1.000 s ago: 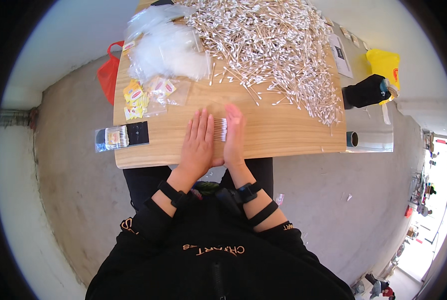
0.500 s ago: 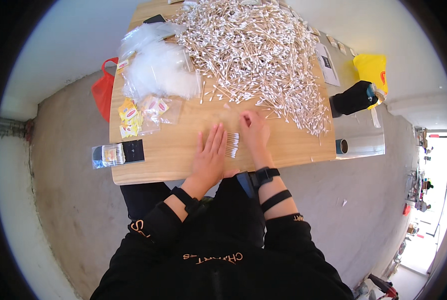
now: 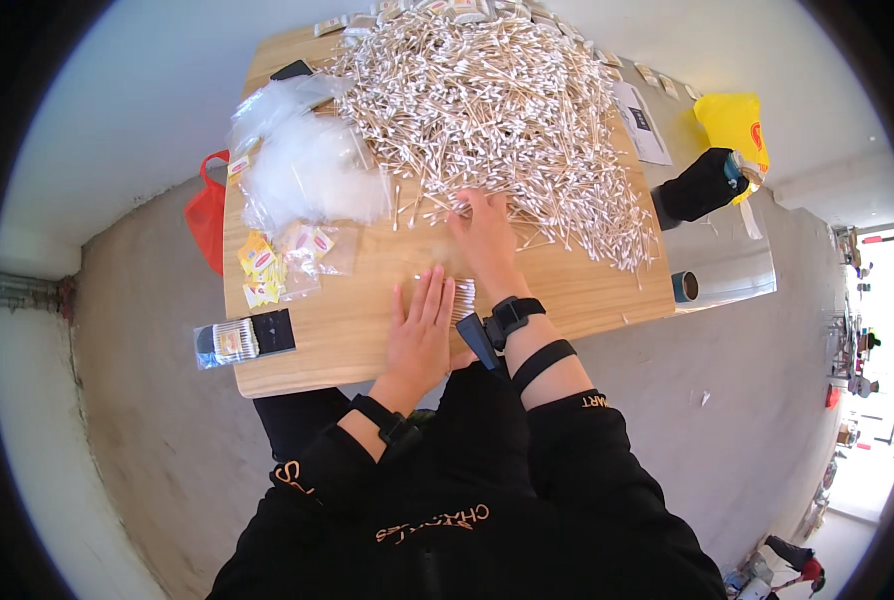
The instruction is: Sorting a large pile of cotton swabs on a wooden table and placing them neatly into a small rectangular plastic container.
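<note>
My left hand lies flat near the table's front edge, fingers stretched forward and together. Against its right side is a small, neat row of cotton swabs, partly covered by the hand. My right hand reaches forward to the near edge of a big loose heap of cotton swabs. Its fingers are bent and apart, with the tips among the nearest swabs; none is plainly held.
Clear plastic bags and yellow cards lie on the left of the wooden table. A packed bag of swabs sits on a black block at the left edge. A black-covered bottle stands right, beside a yellow bag.
My right hand has moved forward and slightly left, from beside the small row to the heap's edge. The left hand stays by the row. The whole view has shifted a little.
</note>
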